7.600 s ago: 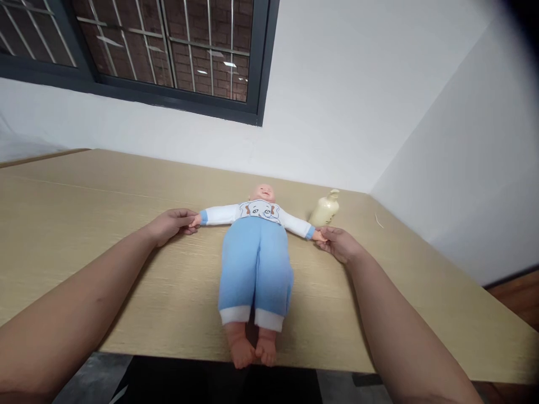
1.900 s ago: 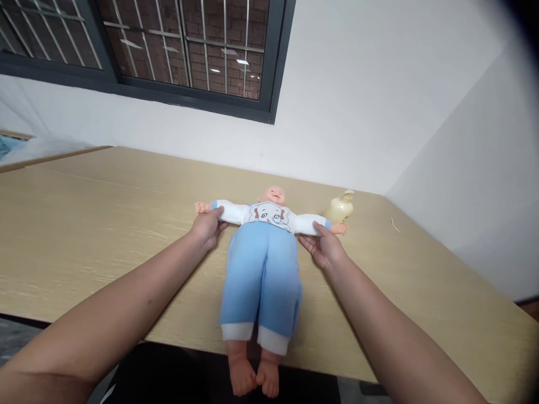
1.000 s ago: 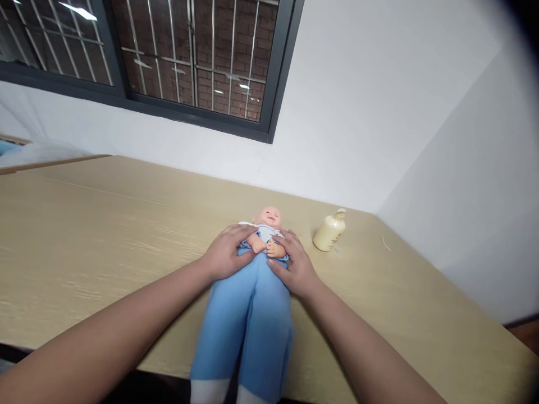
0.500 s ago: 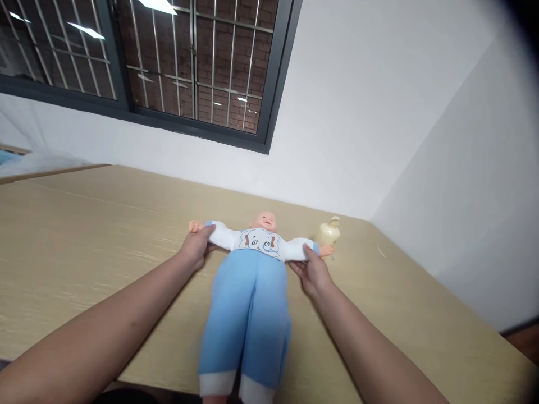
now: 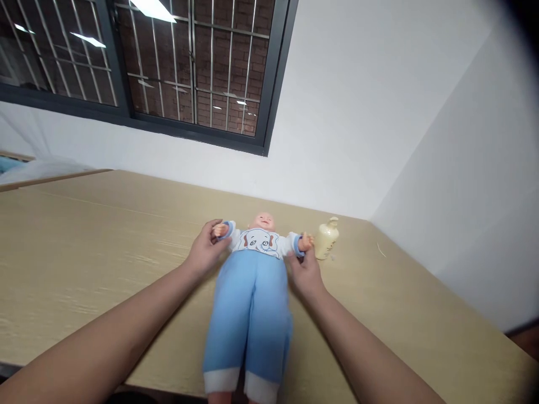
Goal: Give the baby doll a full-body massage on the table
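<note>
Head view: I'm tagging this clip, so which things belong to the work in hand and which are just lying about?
In the work:
doll, face up
left hand and right hand, each at one of its arms
table, beneath it

Apparently just lying about, not held:
pump bottle, near the right hand
thin pale strand, farther right

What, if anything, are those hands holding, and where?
The doll, by its arms near the blue cuffs: the left hand at one, the right hand at the other.
</note>
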Motion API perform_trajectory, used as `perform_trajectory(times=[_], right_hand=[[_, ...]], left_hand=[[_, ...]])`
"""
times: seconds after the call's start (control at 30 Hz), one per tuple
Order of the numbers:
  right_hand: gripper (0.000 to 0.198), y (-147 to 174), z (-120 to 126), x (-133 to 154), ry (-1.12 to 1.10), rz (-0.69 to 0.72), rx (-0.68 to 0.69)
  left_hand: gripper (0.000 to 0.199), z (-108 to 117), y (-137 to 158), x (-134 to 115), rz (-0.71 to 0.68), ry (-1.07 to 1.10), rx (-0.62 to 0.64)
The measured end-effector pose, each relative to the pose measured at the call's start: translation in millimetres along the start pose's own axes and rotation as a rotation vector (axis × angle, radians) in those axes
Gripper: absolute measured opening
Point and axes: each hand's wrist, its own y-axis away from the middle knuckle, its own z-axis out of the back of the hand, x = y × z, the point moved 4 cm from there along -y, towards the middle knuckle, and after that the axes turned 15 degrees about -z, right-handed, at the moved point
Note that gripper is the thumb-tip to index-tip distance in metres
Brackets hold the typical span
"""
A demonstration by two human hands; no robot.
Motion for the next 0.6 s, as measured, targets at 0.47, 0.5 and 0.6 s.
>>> perform_trajectory(times=[0.47,0.5,0.6], right_hand=[[0.057,22,-21,28,0.456,0.164,0.324],[0.057,22,-21,28,0.435,0.164,0.320],[0.055,18,-17,23,0.305,0.146,0.311]], left_hand=[[0.076,-42,21,-37,-0.418,-0.699,0.762],[0.076,-41,21,-37,-0.416,-0.692,0.749],[0.076,-36,19,-35,-0.409,-0.599,0.672]])
